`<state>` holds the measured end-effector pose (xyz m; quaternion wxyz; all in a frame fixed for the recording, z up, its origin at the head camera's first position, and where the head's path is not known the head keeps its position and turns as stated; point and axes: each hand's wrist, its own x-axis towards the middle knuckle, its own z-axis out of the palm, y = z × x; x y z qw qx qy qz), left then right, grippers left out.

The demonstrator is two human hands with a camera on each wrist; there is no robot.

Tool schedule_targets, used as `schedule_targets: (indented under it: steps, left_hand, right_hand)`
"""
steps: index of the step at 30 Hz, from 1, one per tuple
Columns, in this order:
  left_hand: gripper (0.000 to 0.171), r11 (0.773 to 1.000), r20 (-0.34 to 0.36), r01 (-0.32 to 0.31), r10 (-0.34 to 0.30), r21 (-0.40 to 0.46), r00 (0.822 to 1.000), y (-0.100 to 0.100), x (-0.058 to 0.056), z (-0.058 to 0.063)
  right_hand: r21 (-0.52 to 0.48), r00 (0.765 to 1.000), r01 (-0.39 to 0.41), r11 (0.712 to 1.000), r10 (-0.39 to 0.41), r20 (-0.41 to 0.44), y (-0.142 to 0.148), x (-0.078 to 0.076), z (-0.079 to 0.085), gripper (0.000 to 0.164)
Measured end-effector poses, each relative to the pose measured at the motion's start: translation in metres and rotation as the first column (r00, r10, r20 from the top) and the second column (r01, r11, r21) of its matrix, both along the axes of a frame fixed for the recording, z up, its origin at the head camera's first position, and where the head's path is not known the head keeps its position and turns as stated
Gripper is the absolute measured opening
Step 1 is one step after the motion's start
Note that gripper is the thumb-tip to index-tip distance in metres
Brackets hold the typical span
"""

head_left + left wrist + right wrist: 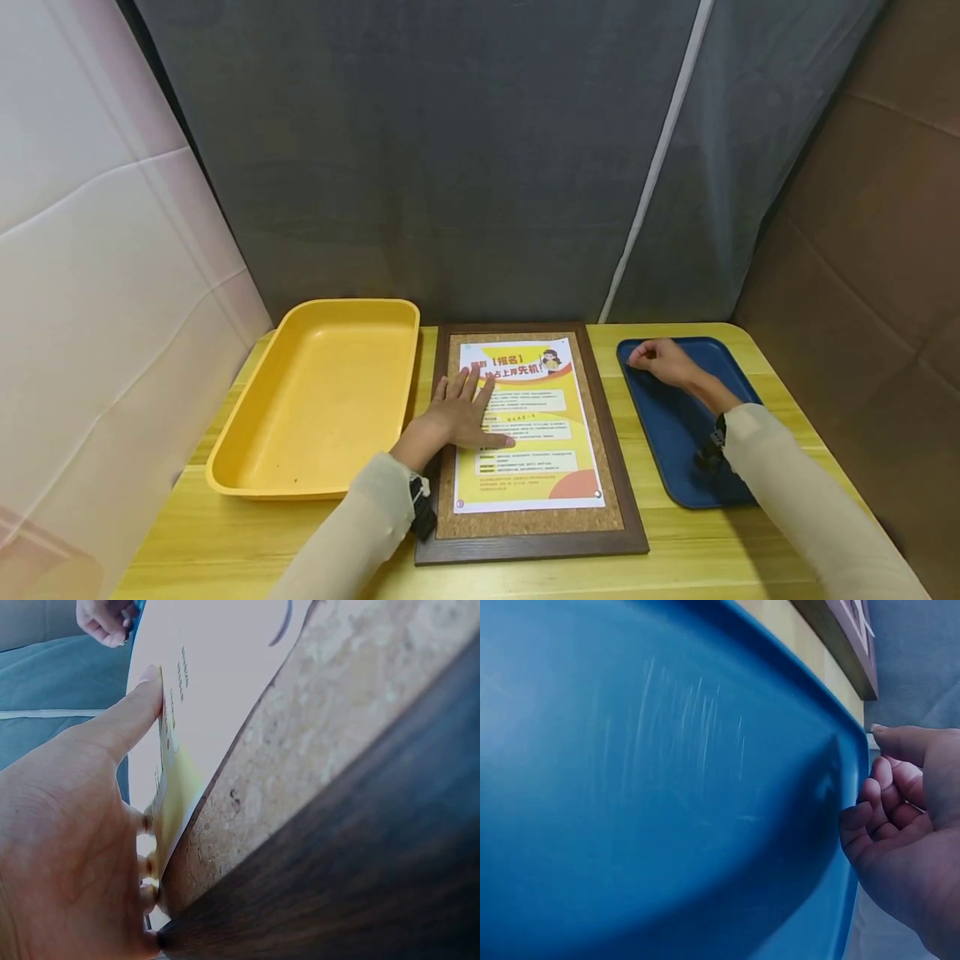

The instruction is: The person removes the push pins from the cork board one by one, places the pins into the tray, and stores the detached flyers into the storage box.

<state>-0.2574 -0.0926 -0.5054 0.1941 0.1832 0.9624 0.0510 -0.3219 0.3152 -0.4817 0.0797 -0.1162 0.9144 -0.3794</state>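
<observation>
My left hand (455, 417) lies with fingers spread on a printed yellow-and-white poster (528, 471), pressing it against a cork board (525, 523) with a dark wooden frame (390, 810). In the left wrist view the thumb rests on the sheet, and one paper edge stands slightly off the cork. Over the far left corner of a blue tray (686, 450), my right hand (667, 364) has its fingers curled, thumb and index tips together. A tiny dark item seems pinched at those tips in the left wrist view; its kind is too small to tell.
A large yellow tray (330, 400) stands left of the board, with small dark specks near its front. The wooden table (247, 533) ends at a grey curtain (420, 167) behind. Fabric walls close in the left and right sides.
</observation>
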Motion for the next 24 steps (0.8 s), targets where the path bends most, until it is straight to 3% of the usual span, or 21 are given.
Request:
schedule_targets:
  steps: [24]
  left_hand:
    - [0.126, 1.000, 0.007, -0.001, 0.001, -0.003, 1.000, 0.000, 0.002, 0.002]
  right_hand:
    - [0.111, 0.999, 0.037, 0.993, -0.036, -0.013, 0.027, 0.004, -0.008, 0.016]
